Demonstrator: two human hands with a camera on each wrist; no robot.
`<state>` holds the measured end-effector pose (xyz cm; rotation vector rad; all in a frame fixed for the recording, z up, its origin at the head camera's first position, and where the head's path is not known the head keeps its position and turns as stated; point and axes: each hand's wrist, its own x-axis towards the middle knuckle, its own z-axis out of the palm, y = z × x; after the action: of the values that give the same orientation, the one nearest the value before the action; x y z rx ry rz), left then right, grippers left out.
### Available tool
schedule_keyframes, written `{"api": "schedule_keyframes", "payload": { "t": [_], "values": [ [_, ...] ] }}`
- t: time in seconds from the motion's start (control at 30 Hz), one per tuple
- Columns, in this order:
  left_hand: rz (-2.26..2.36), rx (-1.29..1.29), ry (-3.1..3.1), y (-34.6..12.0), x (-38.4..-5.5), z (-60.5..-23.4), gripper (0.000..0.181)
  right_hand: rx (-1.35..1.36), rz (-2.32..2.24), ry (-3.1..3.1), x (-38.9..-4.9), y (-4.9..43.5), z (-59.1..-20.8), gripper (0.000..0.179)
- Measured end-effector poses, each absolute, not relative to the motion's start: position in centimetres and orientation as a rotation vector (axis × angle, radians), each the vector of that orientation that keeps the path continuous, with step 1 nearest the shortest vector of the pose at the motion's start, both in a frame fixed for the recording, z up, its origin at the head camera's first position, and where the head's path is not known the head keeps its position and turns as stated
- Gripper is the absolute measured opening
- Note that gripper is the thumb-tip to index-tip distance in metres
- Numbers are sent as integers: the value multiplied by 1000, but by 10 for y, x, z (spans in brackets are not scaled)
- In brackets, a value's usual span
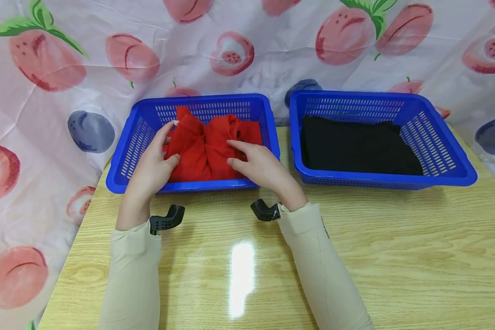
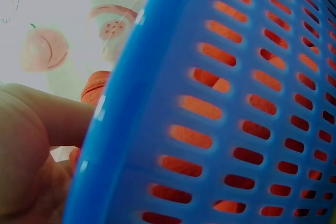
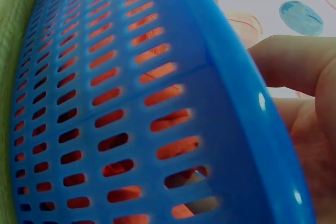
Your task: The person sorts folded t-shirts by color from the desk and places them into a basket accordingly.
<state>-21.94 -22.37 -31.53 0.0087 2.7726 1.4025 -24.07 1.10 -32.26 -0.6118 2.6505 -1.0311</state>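
Folded red cloth (image 1: 189, 153) lies bunched in the left blue basket (image 1: 214, 184), raised in two lumps with a crease between them. My left hand (image 1: 151, 160) reaches over the front rim to the cloth's left side, fingers spread and thumb at its edge. A small white patch shows by its index fingertip. My right hand (image 1: 257, 162) comes in from the right, index finger and thumb apart at the cloth's right part; its other fingers are mostly hidden. In both wrist views the basket wall (image 2: 136, 129) covers much of the hands, with red showing through its slots.
A second blue basket (image 1: 379, 179) stands to the right, holding folded black cloth (image 1: 354, 146). Both baskets sit at the back of a wood-grain table (image 1: 206, 275), against a fruit-print curtain (image 1: 272, 50). Black wrist mounts (image 1: 166, 220) stick out below the hands.
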Motion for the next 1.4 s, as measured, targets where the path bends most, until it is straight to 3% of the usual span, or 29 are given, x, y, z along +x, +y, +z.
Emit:
{"api": "schedule_keyframes", "payload": {
  "t": [1.4],
  "values": [
    [958,-39,2965,-218,-225,-318,61,-654,-1005,2655,-242,10,-324,45]
  ]
}}
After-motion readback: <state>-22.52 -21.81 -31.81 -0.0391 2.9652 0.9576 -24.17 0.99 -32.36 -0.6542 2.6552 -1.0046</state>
